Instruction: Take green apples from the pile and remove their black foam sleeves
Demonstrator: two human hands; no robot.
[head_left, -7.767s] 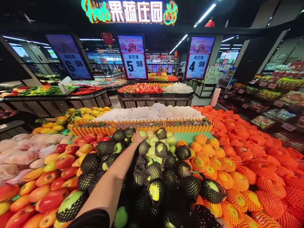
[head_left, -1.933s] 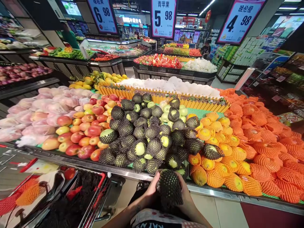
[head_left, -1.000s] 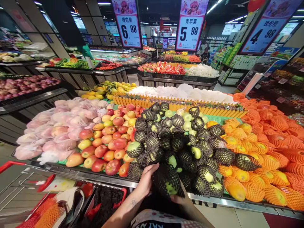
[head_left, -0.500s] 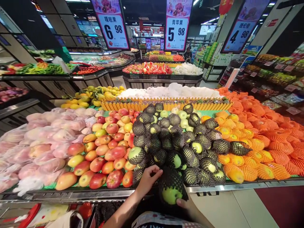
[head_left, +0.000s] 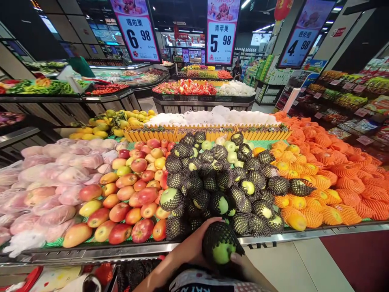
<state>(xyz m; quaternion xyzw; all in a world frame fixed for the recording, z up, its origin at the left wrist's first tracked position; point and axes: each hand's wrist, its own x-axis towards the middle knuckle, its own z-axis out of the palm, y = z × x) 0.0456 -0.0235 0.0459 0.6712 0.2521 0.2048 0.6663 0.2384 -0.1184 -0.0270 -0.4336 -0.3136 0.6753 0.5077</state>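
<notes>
Gripping netted apple (head_left: 223,252): left hand (head_left: 197,240), right hand (head_left: 244,265) | stall rim (head_left: 316,232) ahead | cart (head_left: 33,280) leftward

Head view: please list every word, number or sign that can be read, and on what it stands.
Left hanging screen: "嘎啦果 6.98".
Middle hanging screen: "青苹果 5.98".
Right hanging screen: "4.98"; characters blurred.
Person's clothing: apparently "KAI N", cut by the picture edge.
Too small or blurred: screens' fine print, shelf tags, distant signs, black letters below the counter.

left grip (head_left: 198,241): partly behind netted apple (head_left: 221,246); cart (head_left: 32,279): cut off below
</notes>
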